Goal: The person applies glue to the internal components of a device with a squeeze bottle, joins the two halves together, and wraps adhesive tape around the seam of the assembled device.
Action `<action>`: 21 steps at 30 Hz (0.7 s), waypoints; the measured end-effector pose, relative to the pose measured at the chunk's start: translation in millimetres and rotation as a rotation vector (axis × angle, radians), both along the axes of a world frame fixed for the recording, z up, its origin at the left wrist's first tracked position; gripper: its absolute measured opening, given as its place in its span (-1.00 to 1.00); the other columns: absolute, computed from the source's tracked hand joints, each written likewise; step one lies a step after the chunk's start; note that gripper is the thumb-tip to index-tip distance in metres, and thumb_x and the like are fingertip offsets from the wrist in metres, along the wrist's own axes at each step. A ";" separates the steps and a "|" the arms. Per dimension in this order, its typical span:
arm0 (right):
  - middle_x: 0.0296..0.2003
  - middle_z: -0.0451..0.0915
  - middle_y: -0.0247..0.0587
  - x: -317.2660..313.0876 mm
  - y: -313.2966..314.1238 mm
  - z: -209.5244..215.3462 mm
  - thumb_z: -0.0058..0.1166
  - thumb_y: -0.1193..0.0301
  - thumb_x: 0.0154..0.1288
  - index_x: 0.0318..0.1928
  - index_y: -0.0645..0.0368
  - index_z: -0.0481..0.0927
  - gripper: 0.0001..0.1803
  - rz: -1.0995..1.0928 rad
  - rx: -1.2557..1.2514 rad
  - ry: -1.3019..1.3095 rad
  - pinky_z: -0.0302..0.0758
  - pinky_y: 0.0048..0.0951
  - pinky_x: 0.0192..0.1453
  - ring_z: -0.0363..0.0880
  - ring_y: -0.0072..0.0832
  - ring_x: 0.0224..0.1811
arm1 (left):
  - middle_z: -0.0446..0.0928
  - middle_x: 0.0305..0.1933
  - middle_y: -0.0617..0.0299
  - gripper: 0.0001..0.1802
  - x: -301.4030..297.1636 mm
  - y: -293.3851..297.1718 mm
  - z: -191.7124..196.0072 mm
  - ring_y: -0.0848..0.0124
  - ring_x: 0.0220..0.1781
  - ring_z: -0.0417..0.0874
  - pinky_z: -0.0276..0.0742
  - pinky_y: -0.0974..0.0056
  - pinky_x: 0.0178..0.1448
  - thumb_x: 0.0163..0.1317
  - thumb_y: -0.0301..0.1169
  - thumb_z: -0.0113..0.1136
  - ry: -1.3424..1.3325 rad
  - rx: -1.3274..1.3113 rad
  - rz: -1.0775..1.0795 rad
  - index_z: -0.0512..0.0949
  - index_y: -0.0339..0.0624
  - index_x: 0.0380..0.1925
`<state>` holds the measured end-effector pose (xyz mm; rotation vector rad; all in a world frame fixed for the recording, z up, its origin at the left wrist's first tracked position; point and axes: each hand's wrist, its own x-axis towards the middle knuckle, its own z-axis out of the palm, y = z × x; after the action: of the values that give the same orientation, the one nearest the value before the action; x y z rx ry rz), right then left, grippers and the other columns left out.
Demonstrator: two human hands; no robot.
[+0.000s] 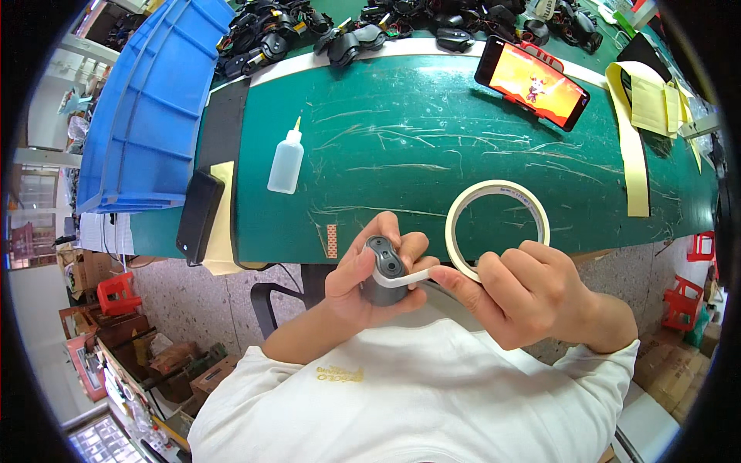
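While the left hand (363,282) wraps its grip around a small grey device (384,270), hiding its lower half, the right hand (525,297) pinches the tape roll (498,224) above the desk (432,147) edge, fingertips partly covered.

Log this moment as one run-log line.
left hand: grips grey part | right hand: holds masking tape roll | tape strip: on part

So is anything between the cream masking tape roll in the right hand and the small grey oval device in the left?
Nothing visible: a tape strip already runs from the roll onto the device.
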<state>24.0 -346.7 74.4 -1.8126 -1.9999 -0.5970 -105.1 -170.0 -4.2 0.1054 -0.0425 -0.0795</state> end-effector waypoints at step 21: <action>-0.62 0.27 -0.48 -13.9 3.4 -2.8 0.41 0.36 -0.05 -0.22 0.09 0.80 -0.71 -0.004 0.123 0.061 -0.03 -0.64 -0.65 0.16 -0.71 -0.66 | 0.53 -0.19 0.22 -0.08 7.9 7.9 26.6 0.56 -0.26 0.58 0.53 0.43 -0.31 -0.48 0.04 0.75 0.032 0.699 -0.207 0.36 -0.18 -0.23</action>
<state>10.2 -343.4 71.6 -1.7411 -1.8778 -0.6428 -97.2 -162.1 22.4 0.7989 0.0082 -0.3015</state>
